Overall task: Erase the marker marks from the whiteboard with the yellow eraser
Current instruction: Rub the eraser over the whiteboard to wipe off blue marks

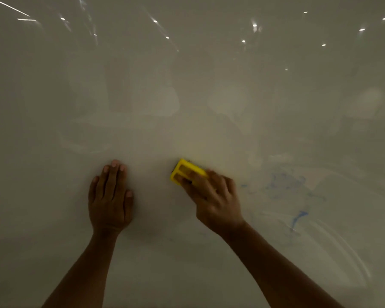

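The glossy whiteboard [187,85] fills the whole view. My right hand [216,198] grips the yellow eraser [186,171] and presses it flat against the board, fingers over its lower right end. My left hand [110,196] lies flat on the board to the left of the eraser, fingers together, holding nothing. Faint smeared blue marker marks [285,182] lie to the right of my right hand. A darker blue stroke [299,216] sits lower right of them.
Ceiling lights reflect as bright dots [255,25] across the upper board. Pale curved wipe streaks [333,241] run over the lower right of the board. No board edge or other object is in view.
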A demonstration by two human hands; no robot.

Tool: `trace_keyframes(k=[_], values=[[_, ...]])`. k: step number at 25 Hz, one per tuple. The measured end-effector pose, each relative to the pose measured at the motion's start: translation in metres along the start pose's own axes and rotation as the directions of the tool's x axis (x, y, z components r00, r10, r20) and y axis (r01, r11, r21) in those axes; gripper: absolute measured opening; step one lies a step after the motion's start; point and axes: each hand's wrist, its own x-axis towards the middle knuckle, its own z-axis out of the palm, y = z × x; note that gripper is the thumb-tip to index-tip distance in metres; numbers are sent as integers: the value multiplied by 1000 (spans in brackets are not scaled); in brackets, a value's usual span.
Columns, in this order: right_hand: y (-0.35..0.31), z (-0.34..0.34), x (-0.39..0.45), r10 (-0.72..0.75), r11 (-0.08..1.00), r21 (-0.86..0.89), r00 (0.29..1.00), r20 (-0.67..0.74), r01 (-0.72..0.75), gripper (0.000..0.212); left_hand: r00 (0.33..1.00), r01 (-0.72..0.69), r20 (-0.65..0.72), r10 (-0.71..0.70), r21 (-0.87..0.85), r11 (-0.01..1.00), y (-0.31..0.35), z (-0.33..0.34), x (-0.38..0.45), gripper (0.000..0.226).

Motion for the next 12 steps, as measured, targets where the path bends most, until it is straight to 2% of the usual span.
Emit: trace_keyframes(k=[1, 2, 4, 5, 7, 9, 12], values=[[-2, 0, 3, 100, 995, 5, 995, -18, -99, 51, 1000, 5, 1, -5, -2, 1000, -1, 0, 0, 61], [-8, -1, 0, 101, 995, 21, 995, 0, -101, 51, 1000, 7, -1, -7, -5, 1000, -1, 0, -1, 61], [-22, 1, -21, -147, 988, 53, 985, 85, 143, 45, 1000, -5, -10, 5, -20, 1000, -3, 1, -4, 62], [-26, 1, -36, -287, 958, 62, 950, 123, 282, 37, 1000, -17, -16, 16, -37, 999, -3, 2, -4, 63], [-28, -3, -57, -415, 910, 97, 887, 201, 404, 25, 1000, -18, -21, 17, -59, 998, -5, 4, -8, 64], [-22, -6, -68, -427, 904, 102, 879, 213, 415, 22, 1000, -7, -23, 5, -78, 997, -6, 7, -11, 64], [-2, -12, -68, -296, 955, 48, 944, 144, 292, 26, 1000, -4, -24, 2, -94, 996, -7, 10, -11, 65]])
